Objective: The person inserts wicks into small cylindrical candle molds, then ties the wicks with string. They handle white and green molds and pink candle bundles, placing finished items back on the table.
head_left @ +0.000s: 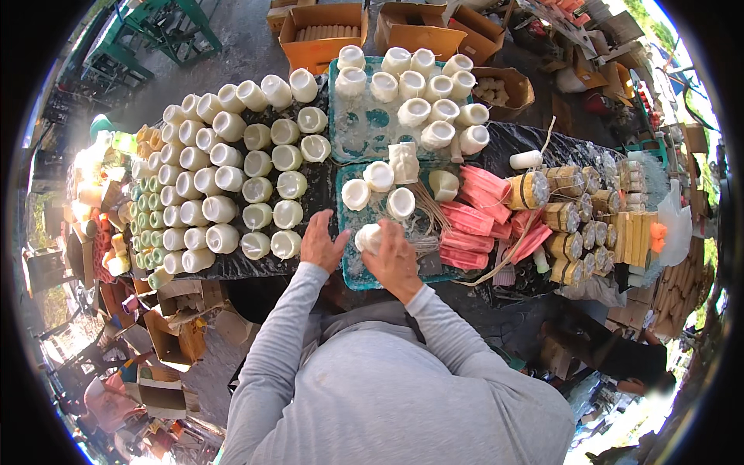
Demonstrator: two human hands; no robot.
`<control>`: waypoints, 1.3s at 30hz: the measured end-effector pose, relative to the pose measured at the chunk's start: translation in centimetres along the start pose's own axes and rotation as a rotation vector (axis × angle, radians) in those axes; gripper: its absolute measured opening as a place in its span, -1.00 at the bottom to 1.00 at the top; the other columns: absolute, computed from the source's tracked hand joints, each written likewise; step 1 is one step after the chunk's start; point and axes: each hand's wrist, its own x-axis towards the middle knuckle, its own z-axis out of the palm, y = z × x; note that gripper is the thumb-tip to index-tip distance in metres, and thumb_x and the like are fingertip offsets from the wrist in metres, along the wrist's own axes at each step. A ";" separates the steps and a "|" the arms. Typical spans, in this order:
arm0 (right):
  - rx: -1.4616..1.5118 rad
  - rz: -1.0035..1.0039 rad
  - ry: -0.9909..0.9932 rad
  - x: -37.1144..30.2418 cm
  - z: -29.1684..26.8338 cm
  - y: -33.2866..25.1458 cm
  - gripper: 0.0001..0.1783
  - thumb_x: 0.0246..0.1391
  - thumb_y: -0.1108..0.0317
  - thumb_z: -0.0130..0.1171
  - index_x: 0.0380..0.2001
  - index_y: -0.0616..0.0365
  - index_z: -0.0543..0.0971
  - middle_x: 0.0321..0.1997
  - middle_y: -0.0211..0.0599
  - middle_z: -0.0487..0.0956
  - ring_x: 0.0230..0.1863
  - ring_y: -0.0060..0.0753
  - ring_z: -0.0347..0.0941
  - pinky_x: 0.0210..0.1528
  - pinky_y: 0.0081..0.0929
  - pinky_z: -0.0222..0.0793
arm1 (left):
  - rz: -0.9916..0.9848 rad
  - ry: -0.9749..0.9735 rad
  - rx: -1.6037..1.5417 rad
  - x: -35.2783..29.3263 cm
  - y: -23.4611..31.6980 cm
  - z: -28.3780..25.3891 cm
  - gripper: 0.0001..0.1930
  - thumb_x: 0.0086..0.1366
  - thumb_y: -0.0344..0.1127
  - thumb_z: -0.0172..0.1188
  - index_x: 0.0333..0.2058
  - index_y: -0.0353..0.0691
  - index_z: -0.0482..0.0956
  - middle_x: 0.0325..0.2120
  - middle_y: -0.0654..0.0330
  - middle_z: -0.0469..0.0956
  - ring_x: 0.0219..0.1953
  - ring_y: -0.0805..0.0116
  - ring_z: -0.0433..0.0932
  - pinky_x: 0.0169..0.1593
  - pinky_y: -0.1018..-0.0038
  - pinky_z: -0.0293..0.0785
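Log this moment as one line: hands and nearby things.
Right hand: gripping white, round, wax-like piece | Left hand: open, empty | Under piece: turquoise plastic tray | Tray's right: pink elongated pieces

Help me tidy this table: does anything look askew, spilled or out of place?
The pink pieces by the lower teal tray look askew: they lie heaped at differing angles, whereas the pale pieces at left form rows.

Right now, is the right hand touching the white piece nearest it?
Touching: the head view shows the right hand's fingers curled against the right side of the white piece.
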 end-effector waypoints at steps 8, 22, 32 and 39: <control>-0.097 -0.131 0.077 10.3 -10.7 0.6 -0.18 -0.09 0.32 0.52 0.23 0.24 0.37 0.10 0.08 0.56 0.11 0.21 0.55 0.07 -0.01 0.56 | -0.053 -0.018 0.132 6.3 2.5 5.6 0.03 0.04 -0.05 0.61 0.41 -0.22 0.23 0.28 -0.08 0.41 0.30 -0.13 0.44 0.32 0.09 0.47; -0.368 -0.027 0.017 30.8 3.1 9.3 -0.11 0.03 0.20 0.46 0.37 0.14 0.28 0.16 0.20 0.48 0.04 0.21 0.64 0.09 -0.02 0.62 | 0.160 0.240 -0.037 5.2 1.3 2.6 -0.24 0.04 -0.31 0.52 0.23 -0.26 0.42 0.14 -0.17 0.55 0.14 -0.23 0.59 0.19 0.05 0.57; -0.240 -0.139 0.049 24.9 -2.7 5.2 -0.15 0.00 0.07 0.55 0.27 0.23 0.43 0.13 0.08 0.50 -0.02 0.20 0.63 -0.03 0.01 0.57 | 0.284 0.241 0.000 21.3 4.9 -2.0 -0.28 0.00 -0.33 0.52 0.18 -0.23 0.48 0.11 -0.11 0.58 0.09 -0.21 0.61 0.16 0.07 0.58; -0.638 -0.385 -0.187 16.5 0.5 3.6 -0.45 0.03 0.14 0.44 0.04 0.16 0.58 -0.01 -0.11 0.55 0.01 0.01 0.56 0.00 -0.15 0.45 | 0.401 -0.098 0.101 30.2 2.6 1.2 -0.19 0.02 -0.39 0.46 0.31 -0.16 0.40 0.28 -0.05 0.47 0.29 -0.14 0.51 0.36 0.13 0.48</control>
